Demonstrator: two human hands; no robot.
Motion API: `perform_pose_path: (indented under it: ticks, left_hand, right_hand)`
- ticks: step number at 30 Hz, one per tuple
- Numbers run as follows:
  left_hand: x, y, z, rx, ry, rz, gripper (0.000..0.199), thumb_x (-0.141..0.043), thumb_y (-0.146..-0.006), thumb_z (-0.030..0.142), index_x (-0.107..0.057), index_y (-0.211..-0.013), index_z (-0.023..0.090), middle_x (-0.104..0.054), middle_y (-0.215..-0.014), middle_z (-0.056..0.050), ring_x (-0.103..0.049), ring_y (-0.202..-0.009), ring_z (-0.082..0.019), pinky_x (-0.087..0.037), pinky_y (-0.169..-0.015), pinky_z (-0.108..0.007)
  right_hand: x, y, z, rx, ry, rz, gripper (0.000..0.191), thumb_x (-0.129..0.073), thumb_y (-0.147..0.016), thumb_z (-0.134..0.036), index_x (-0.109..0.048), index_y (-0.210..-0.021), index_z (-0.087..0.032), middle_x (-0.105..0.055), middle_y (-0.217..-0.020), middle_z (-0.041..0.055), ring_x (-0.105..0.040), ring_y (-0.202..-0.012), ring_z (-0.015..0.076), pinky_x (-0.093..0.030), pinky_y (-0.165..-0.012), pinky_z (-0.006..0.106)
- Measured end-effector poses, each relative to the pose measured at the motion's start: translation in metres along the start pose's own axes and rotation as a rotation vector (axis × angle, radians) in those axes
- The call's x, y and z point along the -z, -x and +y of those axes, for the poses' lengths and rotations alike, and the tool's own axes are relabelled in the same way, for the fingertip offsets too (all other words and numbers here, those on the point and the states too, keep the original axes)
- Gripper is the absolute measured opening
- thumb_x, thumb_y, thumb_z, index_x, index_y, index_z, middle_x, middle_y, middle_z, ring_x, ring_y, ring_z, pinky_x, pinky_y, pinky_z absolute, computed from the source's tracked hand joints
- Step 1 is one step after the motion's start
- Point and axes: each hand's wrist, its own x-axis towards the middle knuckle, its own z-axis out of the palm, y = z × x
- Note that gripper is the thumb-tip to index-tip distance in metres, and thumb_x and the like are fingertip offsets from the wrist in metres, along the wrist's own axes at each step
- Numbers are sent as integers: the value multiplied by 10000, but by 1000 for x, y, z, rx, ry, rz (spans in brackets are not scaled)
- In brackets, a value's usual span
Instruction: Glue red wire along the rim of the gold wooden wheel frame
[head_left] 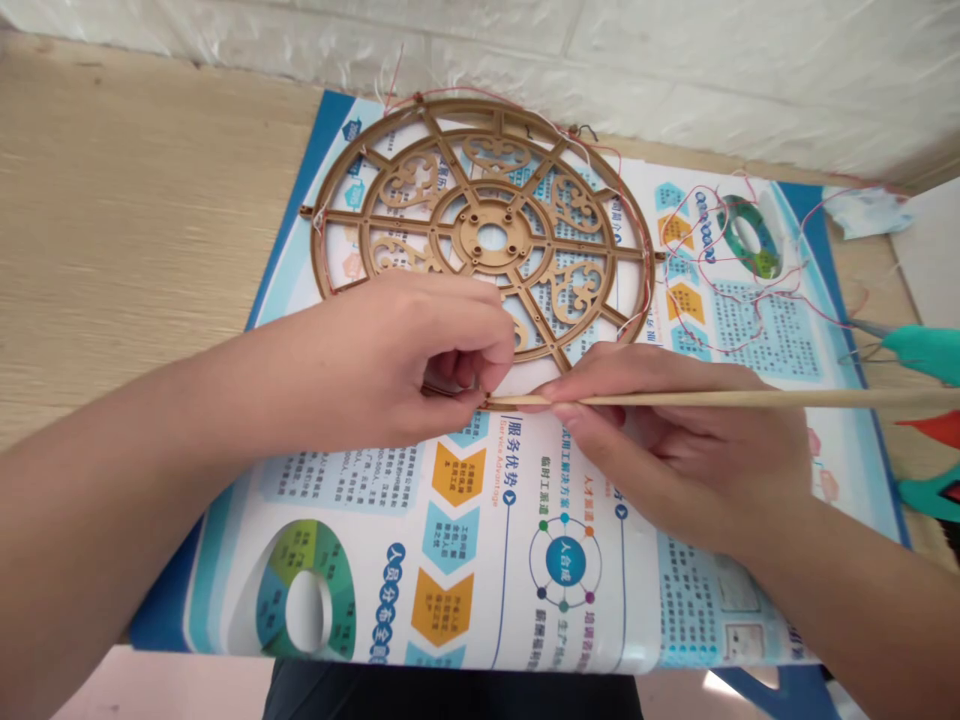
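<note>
A round bronze-coloured openwork frame [523, 252] with spokes and scroll panels lies flat on the printed sheet. My right hand [675, 450] is closed on a thin wooden stick [720, 398], pinched near its left end. The stick's tip meets the frame's near rim. My left hand [450, 350] is closed in a pinch right at that tip, over the rim. What its fingertips hold, if anything, is too small to make out. Thin red and white wires [620, 182] run along the frame's rim.
A printed sheet [480, 590] covers part of the wooden table [135, 200]. Loose red and white wires [757, 300] spread on its right side. Teal-handled pliers [922, 352] lie at the right edge, near a crumpled pale wrapper [862, 212]. A white brick wall [675, 70] stands behind.
</note>
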Motion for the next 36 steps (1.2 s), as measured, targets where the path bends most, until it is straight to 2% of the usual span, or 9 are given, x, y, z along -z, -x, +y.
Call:
perform_pose_path:
  ticks: [7,16,19,22,24,26,31,34,36]
  left_hand:
    - [0,1,1,0,-1,-2,156,-581,-829,63,-591,-793,215,-580,-793,28,-526,-680,-95,-392,-605,-234]
    - [5,1,3,46,77,-62,200,-569,-776,23,-623,-848,202,-594,-843,19,-529,-696,-89,-408,-610,-216]
    - [8,1,9,96,122,-90,245,-529,-786,-27,-615,-866,188,-575,-854,27,-509,-709,-71,-403,-620,-186]
    - [11,2,15,130,178,-119,259,-478,-815,-40,-589,-888,182,-561,-857,24,-494,-708,-70,-403,-608,-170]
    - [12,3,15,117,219,-115,230,-467,-837,-7,-572,-894,189,-574,-871,17,-494,-700,-78,-399,-575,-172]
    - [11,2,13,87,228,-98,176,-486,-851,49,-556,-879,208,-576,-844,24,-492,-679,-89,-409,-562,-187]
    - [10,0,9,-18,191,-85,48,-575,-833,236,-528,-820,232,-575,-764,28,-514,-646,-135,-437,-528,-251]
    - [12,4,11,-12,167,-89,21,-546,-837,243,-528,-843,236,-594,-821,11,-532,-704,-159,-472,-590,-288]
    - [13,8,12,-7,166,-86,12,-529,-841,248,-526,-845,237,-586,-819,9,-531,-721,-167,-475,-615,-297]
  right_hand:
    - [0,1,0,-3,-15,7,148,-653,-914,-115,-708,-940,-249,-755,-834,-26,-689,-683,122,-524,-546,244]
    - [1,6,0,-31,-122,131,176,-672,-887,-102,-701,-938,-269,-753,-839,-18,-690,-699,145,-516,-545,284]
    - [1,7,2,19,-98,188,204,-660,-899,-84,-700,-978,-268,-767,-887,-16,-704,-722,134,-572,-626,276]
    - [5,6,6,96,78,281,165,-618,-932,-92,-682,-1007,-225,-769,-949,14,-730,-852,146,-600,-780,299]
    - [15,4,7,120,270,236,179,-540,-973,-105,-665,-1069,-190,-762,-1017,58,-719,-959,168,-591,-848,331]
    - [30,1,2,123,416,111,219,-498,-988,-101,-664,-1117,-159,-748,-1043,92,-697,-997,198,-579,-862,354]
    - [61,11,-27,-2,669,-218,255,-503,-906,32,-697,-999,-104,-695,-925,119,-645,-878,251,-536,-776,371]
    - [65,34,-36,-138,713,-271,297,-520,-833,90,-711,-936,-112,-698,-903,116,-647,-865,250,-534,-780,368]
    - [66,55,-38,-229,705,-250,342,-548,-845,65,-729,-1061,-130,-724,-995,117,-666,-931,254,-551,-831,381]
